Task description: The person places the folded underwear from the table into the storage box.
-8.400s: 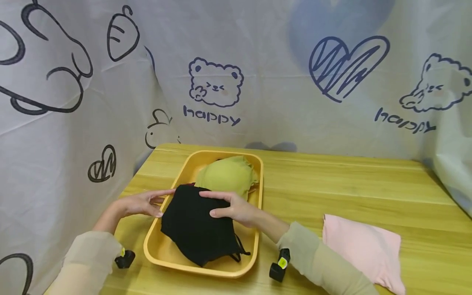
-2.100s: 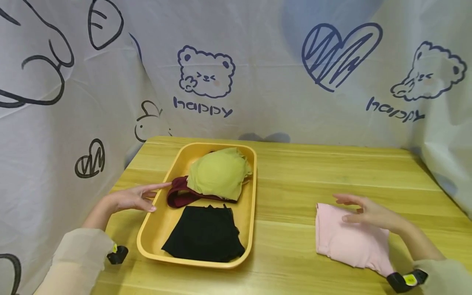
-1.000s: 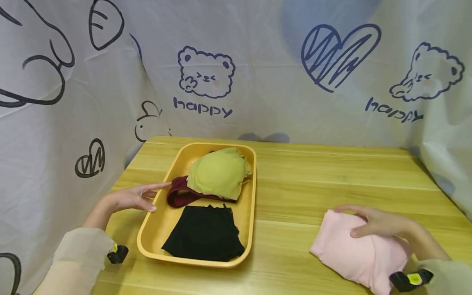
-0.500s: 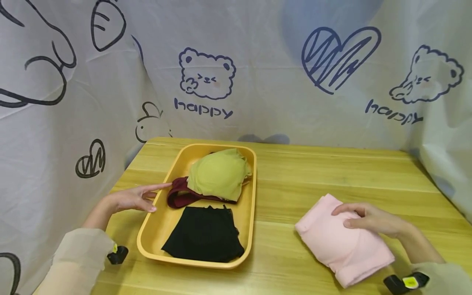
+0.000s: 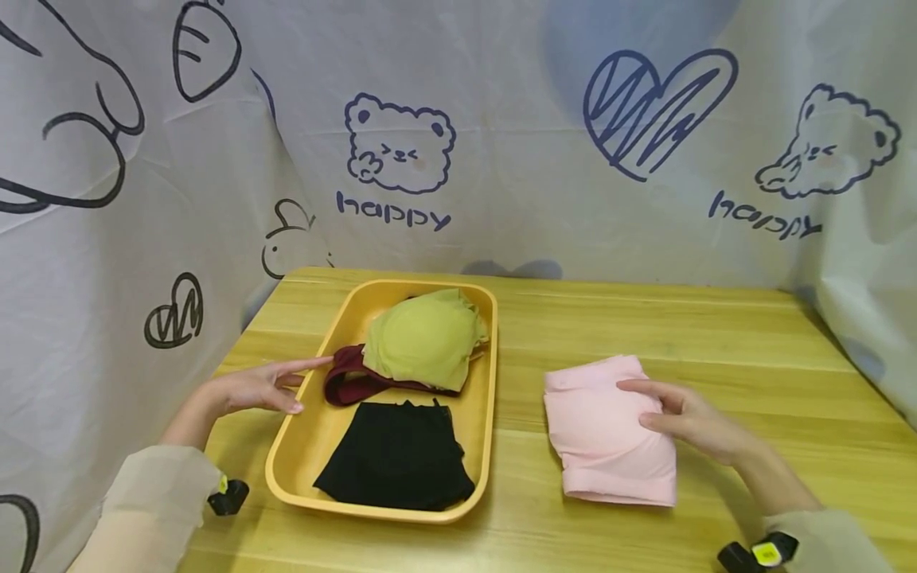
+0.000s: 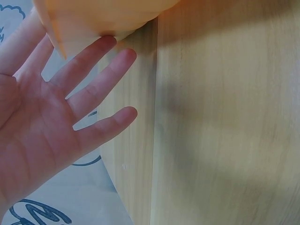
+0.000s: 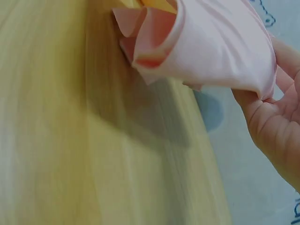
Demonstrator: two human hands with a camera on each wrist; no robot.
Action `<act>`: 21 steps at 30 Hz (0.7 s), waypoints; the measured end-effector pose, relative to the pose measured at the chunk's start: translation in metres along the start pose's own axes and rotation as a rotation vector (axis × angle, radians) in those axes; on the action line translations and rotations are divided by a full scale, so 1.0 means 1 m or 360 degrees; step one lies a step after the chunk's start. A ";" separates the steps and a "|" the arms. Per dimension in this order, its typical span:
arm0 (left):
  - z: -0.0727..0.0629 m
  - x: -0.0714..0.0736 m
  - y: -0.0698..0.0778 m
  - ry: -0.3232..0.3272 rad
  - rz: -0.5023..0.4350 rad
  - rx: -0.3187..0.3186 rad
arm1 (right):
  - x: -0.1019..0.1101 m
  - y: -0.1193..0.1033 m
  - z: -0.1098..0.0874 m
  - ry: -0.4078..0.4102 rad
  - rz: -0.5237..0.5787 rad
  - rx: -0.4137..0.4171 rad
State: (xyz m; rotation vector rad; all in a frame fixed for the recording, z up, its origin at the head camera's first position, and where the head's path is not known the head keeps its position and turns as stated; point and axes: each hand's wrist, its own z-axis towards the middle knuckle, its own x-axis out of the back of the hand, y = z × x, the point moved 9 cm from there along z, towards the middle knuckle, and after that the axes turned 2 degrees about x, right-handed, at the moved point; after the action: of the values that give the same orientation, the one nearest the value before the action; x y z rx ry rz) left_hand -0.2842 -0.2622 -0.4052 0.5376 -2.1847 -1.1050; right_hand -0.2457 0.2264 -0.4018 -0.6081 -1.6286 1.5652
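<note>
My right hand (image 5: 691, 418) pinches the right side of a folded pink bra (image 5: 598, 434) between thumb and fingers. In the right wrist view the bra (image 7: 215, 47) is raised off the table, casting a shadow, its folded layers hanging loose at one end. To its left lies a yellow tray (image 5: 489, 414) holding folded underwear: a yellow-green padded bra (image 5: 426, 334), a maroon one (image 5: 347, 382) partly beneath it, and a black garment (image 5: 397, 458) at the near end. My left hand (image 5: 251, 391) rests at the tray's left rim, fingers extended; in the left wrist view, fingertips touch its outer wall (image 6: 103, 18).
The wooden table (image 5: 723, 358) extends behind and to the right of the pink bra. A white cloth curtain (image 5: 516, 199) with drawn bears and hearts closes off the back and both sides.
My right hand let go of the black garment in the tray, reached right, took hold of the pink bra, then lifted, turned and carried it left toward the tray. The left hand stays at the rim.
</note>
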 end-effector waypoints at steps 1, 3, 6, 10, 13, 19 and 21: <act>0.000 0.000 0.000 0.0001 0.0001 0.0000 | -0.003 -0.002 0.002 -0.0015 0.0024 0.0025; 0.000 0.000 0.000 0.0000 -0.0001 -0.0002 | -0.009 -0.007 0.005 -0.0022 0.0041 0.0071; -0.001 0.000 0.000 -0.0002 -0.0008 -0.0012 | -0.016 -0.014 0.010 -0.0041 0.0113 0.0128; -0.001 0.001 0.002 0.0003 -0.0012 -0.0036 | -0.026 -0.027 0.019 -0.0110 0.0297 0.0225; -0.001 0.002 0.003 0.0006 -0.0007 -0.0047 | -0.034 -0.034 0.027 -0.0167 0.0423 0.0294; 0.000 0.001 0.000 0.0013 -0.0014 -0.0011 | -0.049 -0.036 0.039 -0.0212 0.0562 0.0336; 0.000 0.001 0.000 0.0013 -0.0017 -0.0010 | -0.053 -0.037 0.044 -0.0204 0.0591 0.0336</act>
State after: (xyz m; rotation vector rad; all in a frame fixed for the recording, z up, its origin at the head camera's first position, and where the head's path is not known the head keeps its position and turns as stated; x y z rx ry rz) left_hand -0.2847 -0.2626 -0.4052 0.5505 -2.1731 -1.1133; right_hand -0.2433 0.1536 -0.3741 -0.7383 -1.4722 2.0539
